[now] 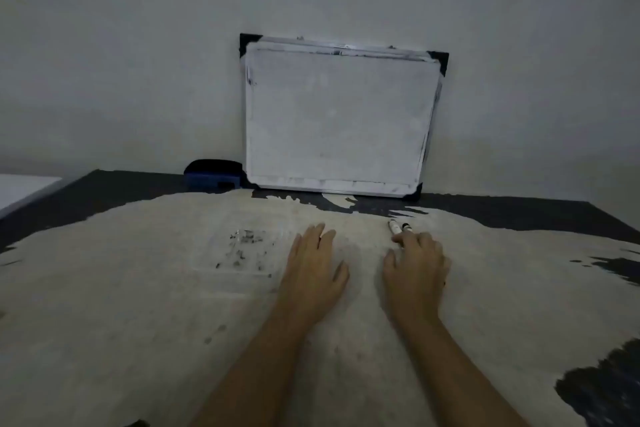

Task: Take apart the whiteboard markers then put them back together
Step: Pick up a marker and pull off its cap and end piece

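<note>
Resting flat at frame centre, left hand [313, 263] lies palm down on the worn table [138, 322], fingers spread, holding nothing. Right hand [417, 263] sits just right of it, fingers loosely apart, fingertips touching the near ends of two whiteboard markers [398, 227]; their lower parts are hidden under the fingers, and dim light makes it hard to tell if caps are on. Whiteboard [339, 118] leans on the wall, upper centre. Blue eraser [213, 177], partly hidden behind the board's left edge. Dark smudges [246, 246] left of the hands, possibly ink.
</note>
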